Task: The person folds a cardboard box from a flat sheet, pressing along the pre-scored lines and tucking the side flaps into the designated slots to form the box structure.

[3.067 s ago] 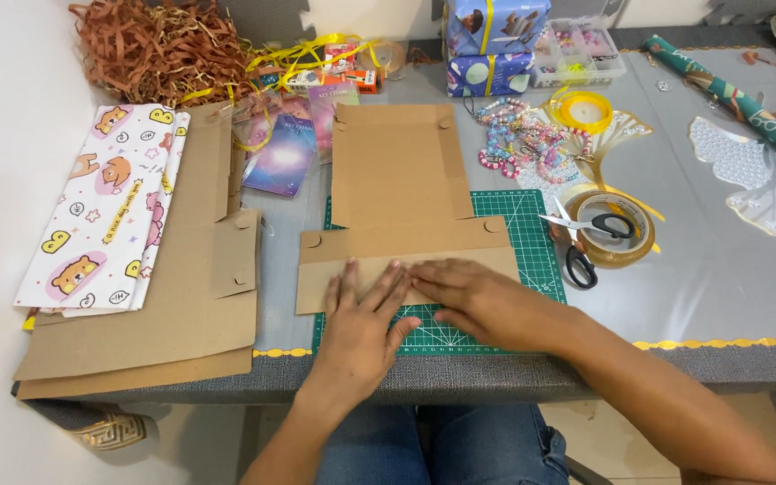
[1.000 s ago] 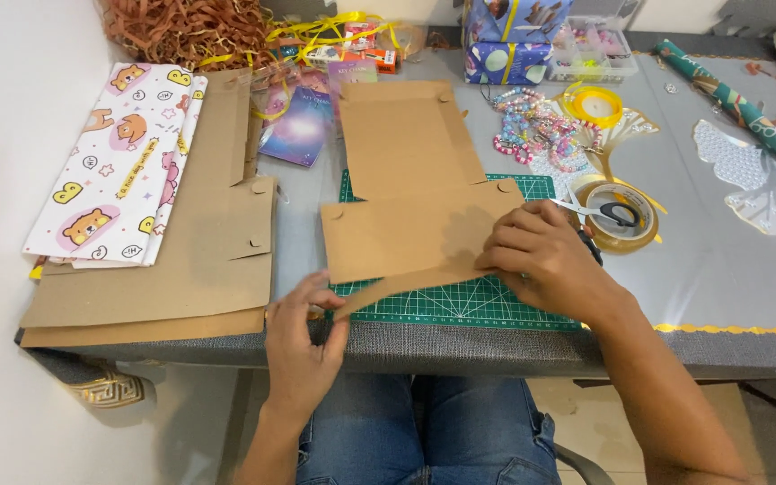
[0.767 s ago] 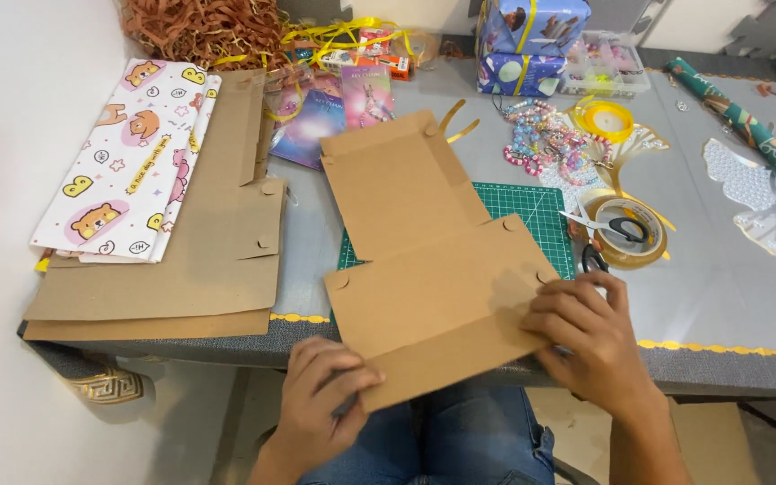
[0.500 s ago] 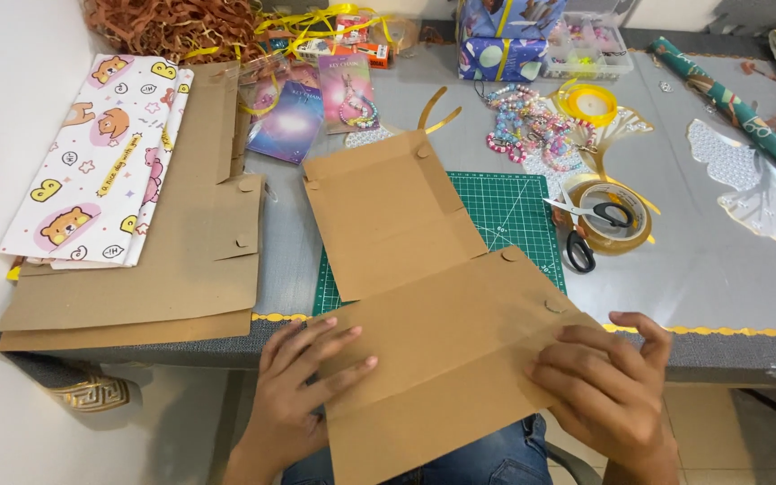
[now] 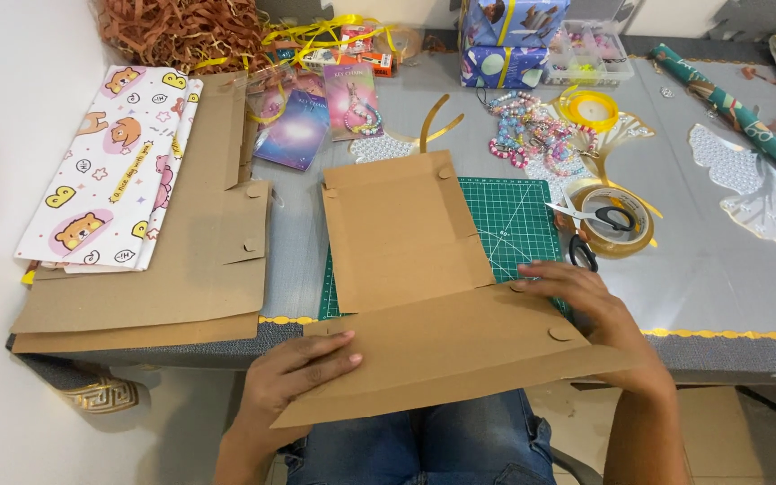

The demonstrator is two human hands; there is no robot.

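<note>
Two bare hands steady a flat, unfolded cardboard box [image 5: 424, 296] at the lower centre of the frame, its near panel hanging off the table [image 5: 729, 296] edge over the person's lap while the far panel lies partly on a green cutting mat [image 5: 514, 211]. The left hand [image 5: 294, 377] presses spread, flat fingers on the top of the near panel at lower left, not gripping it; the right hand [image 5: 577, 292] rests open fingers on the panel's right end, near a small round tab; whether its thumb wraps underneath cannot be told. At centre left a stack of flat cardboard sheets [image 5: 163, 278] lies beside patterned wrapping paper [image 5: 110, 171] printed with bears. Scissors [image 5: 599, 220] sit on a roll of clear tape [image 5: 617, 224] just right of the mat, with beaded strings [image 5: 527, 135] and a yellow ribbon spool [image 5: 590, 108] above them, and wrapped gift boxes [image 5: 505, 40] at top centre. Brown paper shred [image 5: 172, 27] fills the upper left. Handling the box well at this stage seems to call for even pressure from both hands, keeping the sheet flat along its scored crease so it bends cleanly rather than buckling, and keeping it from sliding off the table edge.
</note>
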